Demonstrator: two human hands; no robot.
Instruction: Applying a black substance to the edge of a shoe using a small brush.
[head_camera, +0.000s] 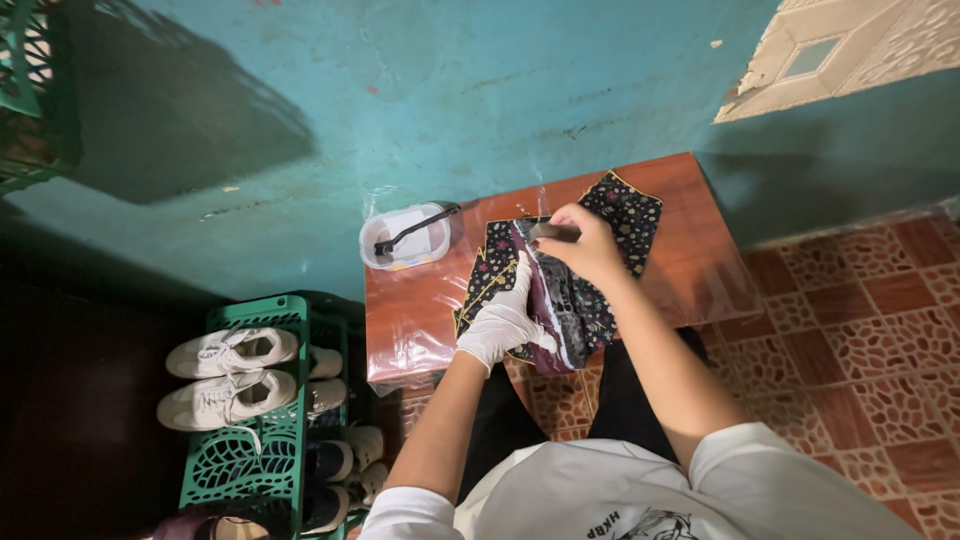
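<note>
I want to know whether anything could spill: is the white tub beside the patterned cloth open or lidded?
Open. The white tub on the table shows no lid; a dark brush-like tool lies across its rim. Contents: cannot tell.

White glove on the left hand (503, 322), right hand (585, 243) bare. White short-sleeve tee with a dark print, black trousers.

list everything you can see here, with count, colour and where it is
small table: 1, reddish-brown, against the wall
patterned cloth: 1, black with floral print, on the table
shoe: 1, dark maroon, on the cloth
brush: 1, dark, in the right hand
tub: 1, white, table's left corner
shoe rack: 1, green, left of the table
sneakers: 1 pair, white, top of the rack
left hand: white glove, on the shoe
right hand: bare, gripping the brush
</note>
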